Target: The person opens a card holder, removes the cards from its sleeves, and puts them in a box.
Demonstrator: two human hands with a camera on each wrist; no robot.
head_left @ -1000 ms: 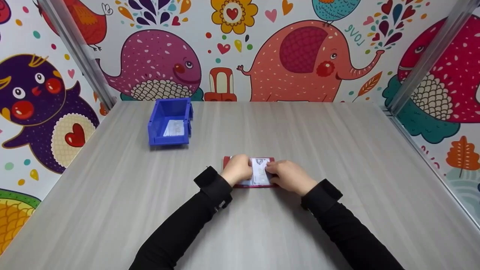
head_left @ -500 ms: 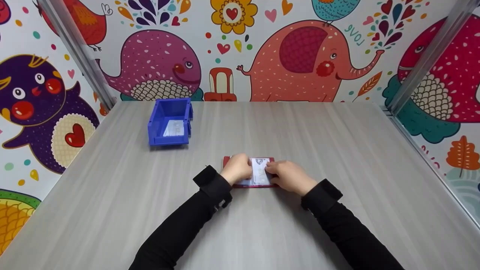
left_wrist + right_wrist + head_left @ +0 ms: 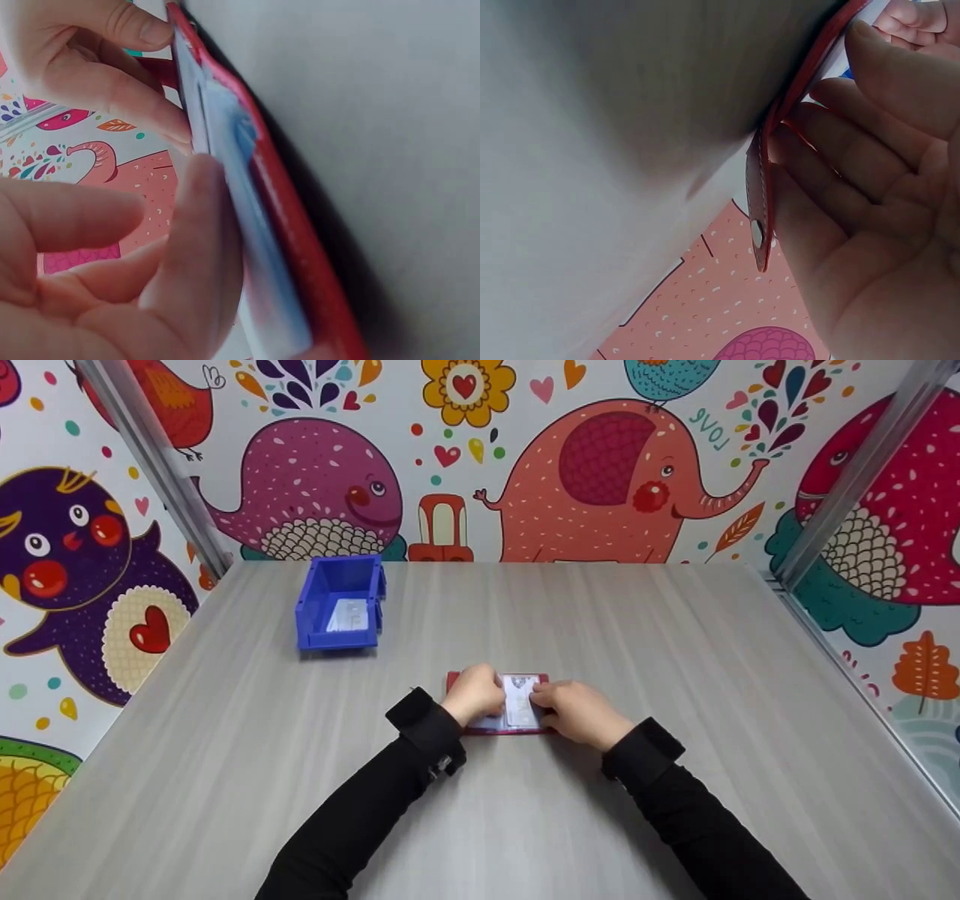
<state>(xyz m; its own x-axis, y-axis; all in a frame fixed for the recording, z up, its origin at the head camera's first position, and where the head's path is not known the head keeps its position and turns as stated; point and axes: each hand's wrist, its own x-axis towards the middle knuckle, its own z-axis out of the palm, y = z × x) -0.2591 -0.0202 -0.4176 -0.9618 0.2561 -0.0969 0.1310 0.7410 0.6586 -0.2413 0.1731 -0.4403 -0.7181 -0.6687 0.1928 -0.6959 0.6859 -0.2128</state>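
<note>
A red card holder (image 3: 510, 733) with a stitched edge lies spread on the table in front of me. Clear bluish sleeves (image 3: 262, 262) fill its inside, and a white printed card (image 3: 519, 701) shows on the right half. Over the left half is my left hand (image 3: 476, 694). One digit presses along the sleeve while the others bend loosely above it, as the left wrist view shows. My right hand (image 3: 581, 712) grips the holder's right edge, thumb on the inner face. Beside those fingers a red strap (image 3: 757, 202) with a metal snap sticks out.
A blue open-front bin (image 3: 337, 639) stands at the back left of the wood-grain table (image 3: 637, 622), with white cards (image 3: 349, 615) inside. Printed cartoon panels (image 3: 600, 480) and metal posts (image 3: 847, 472) border the table at the back and sides.
My left hand has shifted very slightly away from me over the holder. My right hand, the holder and the bin have stayed in place.
</note>
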